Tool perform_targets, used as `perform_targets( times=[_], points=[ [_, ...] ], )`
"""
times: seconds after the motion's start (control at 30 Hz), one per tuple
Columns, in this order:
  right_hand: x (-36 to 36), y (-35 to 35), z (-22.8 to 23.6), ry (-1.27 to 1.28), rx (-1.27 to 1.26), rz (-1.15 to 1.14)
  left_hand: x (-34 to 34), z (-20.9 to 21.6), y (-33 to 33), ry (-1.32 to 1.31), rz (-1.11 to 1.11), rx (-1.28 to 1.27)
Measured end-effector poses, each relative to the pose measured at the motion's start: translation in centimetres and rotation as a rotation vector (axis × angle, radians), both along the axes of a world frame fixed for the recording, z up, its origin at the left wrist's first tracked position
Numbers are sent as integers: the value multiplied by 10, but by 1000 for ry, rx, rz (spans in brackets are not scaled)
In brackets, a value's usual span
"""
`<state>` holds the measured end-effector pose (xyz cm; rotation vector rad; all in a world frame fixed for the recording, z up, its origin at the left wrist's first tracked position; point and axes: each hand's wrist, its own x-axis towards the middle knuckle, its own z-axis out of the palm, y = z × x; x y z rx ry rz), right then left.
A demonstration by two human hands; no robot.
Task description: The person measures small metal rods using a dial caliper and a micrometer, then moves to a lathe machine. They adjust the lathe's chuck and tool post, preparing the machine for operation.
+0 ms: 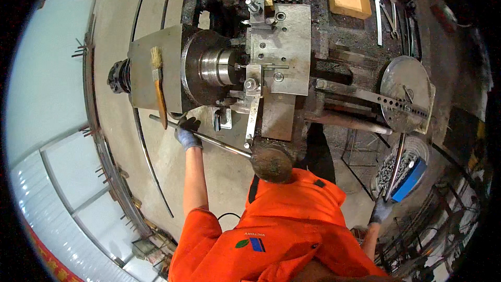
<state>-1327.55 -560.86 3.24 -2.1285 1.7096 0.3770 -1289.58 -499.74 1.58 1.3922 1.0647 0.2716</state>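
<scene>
My left hand [187,134], in a grey glove with dark fingers, is closed around a long steel lever [222,144]. The lever slants toward a dark round hub [272,165] close to my waist. Low on the right, my gloved right hand [382,211] wraps the lower end of a second metal lever [398,164]; its fingers are partly hidden. Ahead of me stands a lathe, its chuck [201,68] carrying a shiny grooved cylindrical workpiece [218,67]. Beside the workpiece sits the tool holder [253,84] on a steel slide plate [292,47].
A wooden-handled brush [159,89] lies on the headstock cover [146,55]. At the back right are a cardboard box [334,8], a caliper [378,18] and wrenches [394,18]. A round plate [399,81] stands above a bin of metal shavings [383,172] with a blue block [410,180].
</scene>
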Motion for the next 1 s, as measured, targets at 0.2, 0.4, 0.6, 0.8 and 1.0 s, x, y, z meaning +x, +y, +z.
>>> perform_targets(
  times=[0.2, 0.4, 0.6, 0.8, 1.0],
  points=[
    [-5, -36, 0, 81, -138, 90, -1, 14, -9, 25, -18, 30],
    [20, -96, 17, -89, -146, 268, -2, 0, 9, 126, -171, 118],
    [23, -51, 21, 131, -41, 137, 1, 13, -7, 44, 48, -57],
    [-35, -15, -36, -395, -13, 78, 6, 16, -12, 95, 30, 19],
    [-7, -2, -6, -169, -61, 60, 3, 22, -20, 56, 28, 64]
  ],
)
